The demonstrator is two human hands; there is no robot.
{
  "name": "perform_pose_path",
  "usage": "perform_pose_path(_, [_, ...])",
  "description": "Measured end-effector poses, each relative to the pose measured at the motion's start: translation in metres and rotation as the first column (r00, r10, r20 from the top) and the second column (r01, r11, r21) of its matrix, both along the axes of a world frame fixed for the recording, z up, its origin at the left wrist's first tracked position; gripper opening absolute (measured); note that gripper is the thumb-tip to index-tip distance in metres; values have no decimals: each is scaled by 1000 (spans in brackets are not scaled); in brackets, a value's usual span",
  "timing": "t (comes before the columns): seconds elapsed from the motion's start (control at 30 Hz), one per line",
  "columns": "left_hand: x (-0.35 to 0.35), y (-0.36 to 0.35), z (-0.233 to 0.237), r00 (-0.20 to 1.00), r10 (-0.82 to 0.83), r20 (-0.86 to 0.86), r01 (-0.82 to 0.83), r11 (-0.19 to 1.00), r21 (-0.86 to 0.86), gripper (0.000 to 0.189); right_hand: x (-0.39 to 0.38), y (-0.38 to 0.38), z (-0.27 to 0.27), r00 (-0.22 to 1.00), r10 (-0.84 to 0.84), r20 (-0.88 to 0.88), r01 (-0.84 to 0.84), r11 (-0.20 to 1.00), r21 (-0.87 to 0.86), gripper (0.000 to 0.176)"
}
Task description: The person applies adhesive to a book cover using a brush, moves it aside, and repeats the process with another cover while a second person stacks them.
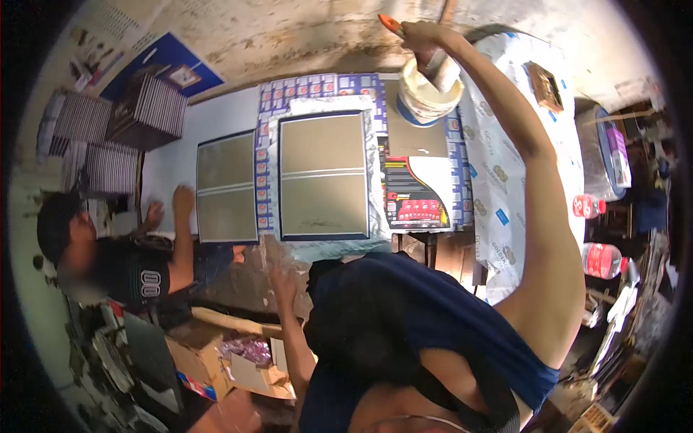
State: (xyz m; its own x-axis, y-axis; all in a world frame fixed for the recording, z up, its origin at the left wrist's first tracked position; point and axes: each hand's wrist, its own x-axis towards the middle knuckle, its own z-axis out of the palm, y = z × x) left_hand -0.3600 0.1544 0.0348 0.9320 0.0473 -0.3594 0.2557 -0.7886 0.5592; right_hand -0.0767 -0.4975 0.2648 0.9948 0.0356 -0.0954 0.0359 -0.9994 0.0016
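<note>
My right hand is closed around an orange-handled brush, above a white bucket at the back of the table. The brush's lower part is partly hidden by the hand and bucket. My left hand hangs low before the table's front edge, fingers stretched out and holding nothing visible. Beyond it lies a grey-brown board with dark edges and a pale double band across its middle, resting on a white sheet. A similar folded board lies to its left, in front of a co-worker.
A co-worker sits at the left, hands over the table edge. Stacked striped blocks stand at the back left. An open carton is below my left arm. Bottles and a wooden block are at the right.
</note>
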Motion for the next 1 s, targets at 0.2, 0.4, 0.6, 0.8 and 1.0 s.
perform_pose_path(0.2, [98, -106, -10, 901, -397, 175, 357, 907, 224, 84, -27, 168, -65, 997, 82, -11, -82, 990, -111, 54])
perform_pose_path(0.4, [128, -130, -31, 895, -441, -64, 434, 830, 350, 122, -25, 266, -196, 837, 192, 512, -466, 741, 484, 31])
perform_pose_path(0.6, [122, -122, -49, 894, -446, -41, 433, 838, 331, 133, -14, 216, -267, 884, -447, 136, 243, 689, 683, 14])
perform_pose_path(0.8, [128, -122, -56, 894, -444, -67, 442, 846, 298, 135, -58, 230, -253, 857, -396, 329, 103, 758, 644, 12])
perform_pose_path(1.0, [127, -121, -62, 893, -450, -32, 436, 844, 312, 135, -77, 186, -285, 916, -324, 236, 27, 637, 770, 18])
